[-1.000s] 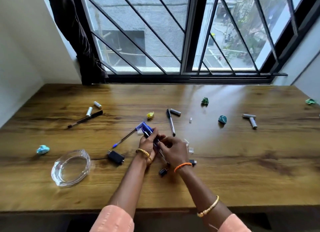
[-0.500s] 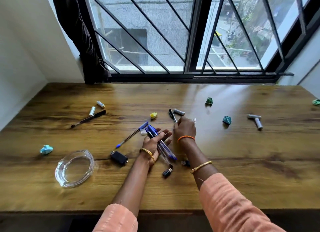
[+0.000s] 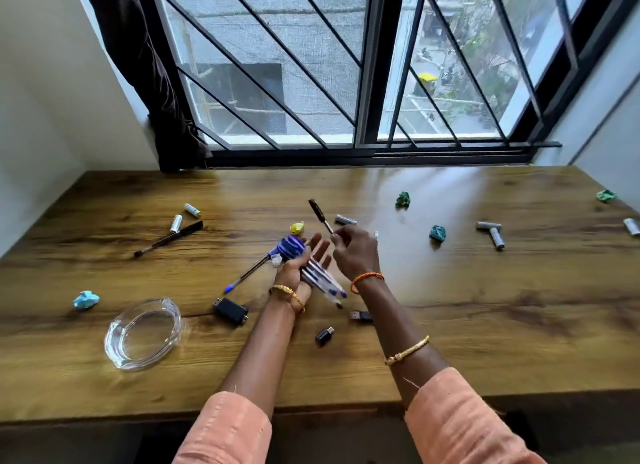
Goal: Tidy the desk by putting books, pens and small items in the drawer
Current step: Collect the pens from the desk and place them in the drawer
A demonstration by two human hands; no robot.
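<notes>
The left hand (image 3: 304, 262) lies palm up over the bench (image 3: 450, 307), with its fingers out. A bunch of blue pens (image 3: 313, 273) rests across it, and the thumb side holds them. The right hand (image 3: 353, 252) pinches a black pen (image 3: 320, 216) by one end, lifted up just beside the left hand. One more blue pen (image 3: 247, 273) lies on the bench near the left hand. A long black pen (image 3: 169, 238) lies far to the left by two batteries (image 3: 176, 223). A glass dish (image 3: 143, 332) sits near the front edge.
</notes>
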